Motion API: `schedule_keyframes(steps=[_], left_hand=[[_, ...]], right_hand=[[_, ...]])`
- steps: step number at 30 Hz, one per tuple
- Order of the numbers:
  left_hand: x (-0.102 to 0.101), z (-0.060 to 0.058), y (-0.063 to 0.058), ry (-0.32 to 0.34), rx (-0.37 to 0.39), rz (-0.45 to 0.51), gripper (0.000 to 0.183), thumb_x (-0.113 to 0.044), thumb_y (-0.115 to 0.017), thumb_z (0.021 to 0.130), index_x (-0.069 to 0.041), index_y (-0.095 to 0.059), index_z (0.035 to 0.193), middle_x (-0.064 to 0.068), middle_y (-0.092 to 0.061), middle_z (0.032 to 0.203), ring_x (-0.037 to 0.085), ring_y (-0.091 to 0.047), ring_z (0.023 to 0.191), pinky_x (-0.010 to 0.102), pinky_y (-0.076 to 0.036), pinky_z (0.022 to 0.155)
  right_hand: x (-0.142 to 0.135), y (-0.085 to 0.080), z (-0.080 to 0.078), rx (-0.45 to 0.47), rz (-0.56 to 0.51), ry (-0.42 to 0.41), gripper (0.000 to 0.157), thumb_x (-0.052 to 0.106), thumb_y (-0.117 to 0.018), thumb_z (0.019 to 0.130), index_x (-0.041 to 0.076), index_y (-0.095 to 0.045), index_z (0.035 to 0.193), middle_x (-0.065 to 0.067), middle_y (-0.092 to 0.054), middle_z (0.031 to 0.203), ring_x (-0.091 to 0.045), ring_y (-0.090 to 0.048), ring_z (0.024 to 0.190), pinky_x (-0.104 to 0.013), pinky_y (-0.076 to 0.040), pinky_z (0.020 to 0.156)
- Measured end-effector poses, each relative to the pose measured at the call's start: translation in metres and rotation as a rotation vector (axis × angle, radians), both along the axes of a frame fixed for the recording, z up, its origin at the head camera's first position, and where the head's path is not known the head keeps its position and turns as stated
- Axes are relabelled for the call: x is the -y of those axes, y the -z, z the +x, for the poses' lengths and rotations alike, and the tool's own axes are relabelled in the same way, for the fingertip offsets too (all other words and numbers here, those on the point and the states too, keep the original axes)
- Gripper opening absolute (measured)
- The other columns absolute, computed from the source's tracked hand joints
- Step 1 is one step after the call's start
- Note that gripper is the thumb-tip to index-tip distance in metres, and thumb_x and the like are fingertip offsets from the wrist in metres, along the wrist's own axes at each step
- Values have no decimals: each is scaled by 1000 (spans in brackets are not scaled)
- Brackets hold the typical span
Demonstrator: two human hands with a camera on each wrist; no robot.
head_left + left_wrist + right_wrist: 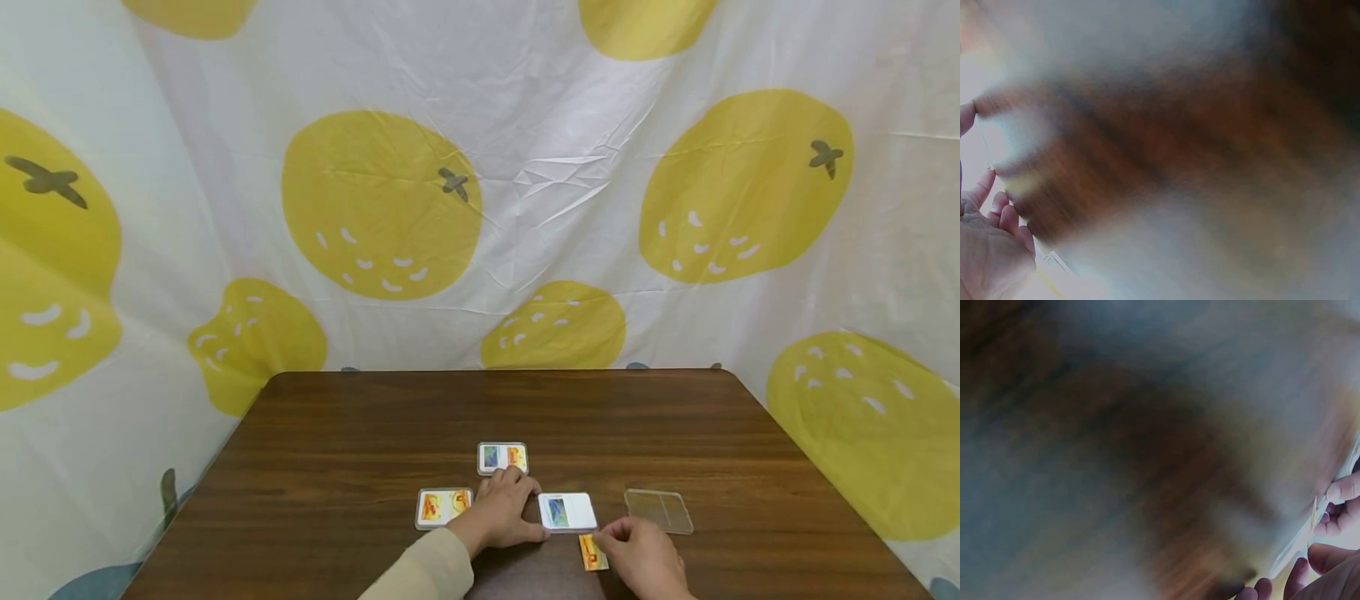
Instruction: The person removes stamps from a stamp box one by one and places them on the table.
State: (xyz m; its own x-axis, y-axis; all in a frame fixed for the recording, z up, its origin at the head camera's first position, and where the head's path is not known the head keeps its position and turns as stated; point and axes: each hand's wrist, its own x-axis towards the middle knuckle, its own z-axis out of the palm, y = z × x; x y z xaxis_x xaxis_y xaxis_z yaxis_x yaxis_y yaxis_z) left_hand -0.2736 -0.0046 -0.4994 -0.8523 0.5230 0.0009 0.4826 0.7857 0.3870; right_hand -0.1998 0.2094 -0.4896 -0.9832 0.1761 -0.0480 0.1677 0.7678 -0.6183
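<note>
In the head view my left hand (501, 512) holds a flat card case (576, 510) by its left side, index finger at the far corner and thumb at the near one. The case has a white insert with a blue-green picture on its left half; the right half is blank white. My right hand (645, 557) pinches the edge of a small orange picture card (591, 552), just in front of that case. A clear plastic lid (663, 510) lies right of the case, near my right hand. Both wrist views are mostly blurred.
Behind my left hand lies a case with a blue and an orange picture (502, 457). Another case with two orange pictures (441, 507) lies left of the hand. The brown wooden table (360, 417) ends at a fruit-print curtain (525, 167).
</note>
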Motion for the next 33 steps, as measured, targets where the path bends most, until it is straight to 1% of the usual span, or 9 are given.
schedule_keyframes(steps=[3,7,11,21,28,33], left_hand=[[0,0,0,0,-1,4,52,-49,-77,81,-20,-60,120,-1,-48,120,18,-43,110,39,-35,97],[0,1,0,2,-8,15,53,-49,-77,80,-19,-60,120,-1,-48,120,18,-43,109,39,-35,97],[0,0,0,4,-10,19,53,-49,-77,80,-19,-60,119,-1,-48,119,18,-43,109,40,-35,97],[1,0,0,4,-1,17,52,-49,-77,80,-19,-60,120,-1,-48,119,19,-43,110,40,-35,97],[1,0,2,7,-4,26,52,-48,-77,81,-18,-60,120,0,-49,119,19,-43,109,40,-35,96],[1,-1,1,15,10,29,52,-48,-76,82,-18,-60,122,0,-49,120,20,-43,111,41,-35,97]], right_hand=[[0,2,0,-27,26,0,17,36,-74,84,20,-70,80,0,-69,84,-26,-63,86,-58,-43,75],[0,4,1,-58,40,2,14,34,-74,83,21,-70,78,0,-69,85,-27,-64,86,-57,-44,73],[0,5,1,-74,35,4,13,32,-75,82,21,-70,80,-1,-69,86,-28,-64,87,-57,-44,72],[0,5,1,-69,8,10,12,30,-74,83,19,-70,84,-1,-70,88,-29,-64,89,-56,-44,74],[1,3,0,-54,-12,25,13,31,-73,85,18,-71,86,-4,-70,92,-31,-64,92,-55,-43,76],[3,-1,-5,-41,-41,24,17,30,-72,85,14,-73,90,-4,-70,92,-25,-63,87,-47,-44,73]])
